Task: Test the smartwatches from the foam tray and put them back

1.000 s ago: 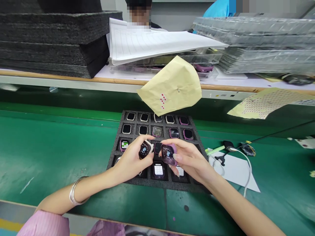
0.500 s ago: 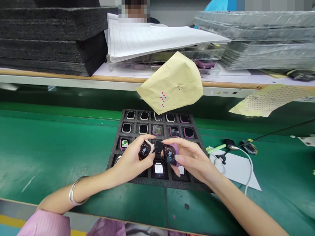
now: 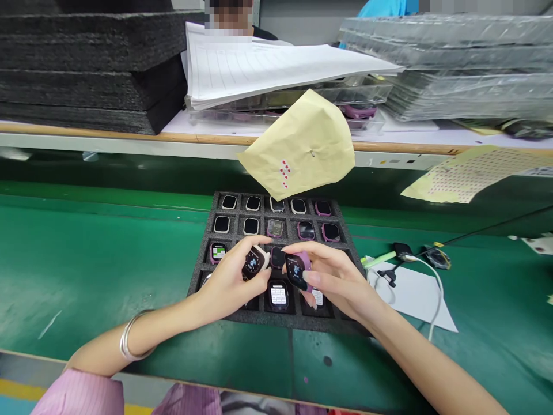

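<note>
Between thumb and forefinger, my left hand [image 3: 233, 274] grips a smartwatch with a pale case [image 3: 254, 263], its dark screen lit with a dial. My right hand [image 3: 332, 276] pinches a purple smartwatch [image 3: 296, 270] by its edges, tilted, its screen lit too. Both watches are held just above a black foam tray [image 3: 203, 262], whose pockets hold several strapless watch bodies in pale and purple cases. A watch with a white grid on its screen [image 3: 279, 294] lies in the near row. One with a green and white screen [image 3: 218, 251] sits at the left. My hands hide some pockets.
Black foam sheets [image 3: 86, 69] are stacked on the shelf at left, clear plastic trays [image 3: 453, 63] at right, papers [image 3: 276, 69] between. A yellow sheet [image 3: 306, 150] hangs from the shelf edge over the tray. White paper [image 3: 419, 294] and a cable [image 3: 439, 288] lie right of the tray.
Both hands keep their hold on the two watches and have barely moved. The whole view has shifted very slightly.
</note>
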Demonstrator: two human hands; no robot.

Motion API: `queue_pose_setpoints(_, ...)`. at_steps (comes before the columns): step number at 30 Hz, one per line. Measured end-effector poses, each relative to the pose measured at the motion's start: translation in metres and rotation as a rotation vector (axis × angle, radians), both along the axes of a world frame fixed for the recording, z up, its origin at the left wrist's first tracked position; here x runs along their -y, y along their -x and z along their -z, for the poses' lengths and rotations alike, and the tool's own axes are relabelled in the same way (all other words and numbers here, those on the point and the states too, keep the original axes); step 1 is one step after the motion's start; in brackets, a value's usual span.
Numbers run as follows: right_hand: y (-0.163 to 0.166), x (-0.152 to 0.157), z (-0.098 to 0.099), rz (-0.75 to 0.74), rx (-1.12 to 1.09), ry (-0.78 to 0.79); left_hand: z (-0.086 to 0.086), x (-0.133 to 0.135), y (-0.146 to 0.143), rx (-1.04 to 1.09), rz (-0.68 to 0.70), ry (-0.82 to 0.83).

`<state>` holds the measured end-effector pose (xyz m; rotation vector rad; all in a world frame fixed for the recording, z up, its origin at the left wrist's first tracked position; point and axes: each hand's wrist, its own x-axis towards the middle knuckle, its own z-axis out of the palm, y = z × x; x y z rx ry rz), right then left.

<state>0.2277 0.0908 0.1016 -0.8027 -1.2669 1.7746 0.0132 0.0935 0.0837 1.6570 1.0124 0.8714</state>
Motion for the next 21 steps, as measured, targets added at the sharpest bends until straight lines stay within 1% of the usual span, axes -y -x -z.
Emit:
queue_pose_setpoints(7, 0.001, 0.0003, -0.0014, 0.003, 0.005, -0.013, -0.0038, 0.0003, 0.0008, -0.036, 0.003, -0.052)
queue_pose_setpoints(15, 0.0008, 0.0021, -0.0016, -0.008, 0.05, -0.024, -0.0087, 0.0013, -0.0005, -0.071, -0.006, -0.035)
queue_pose_setpoints(21, 0.0006, 0.0, -0.0015, -0.015, 0.058, -0.031, -0.0073, 0.0003, 0.0008, -0.073, -0.003, -0.045)
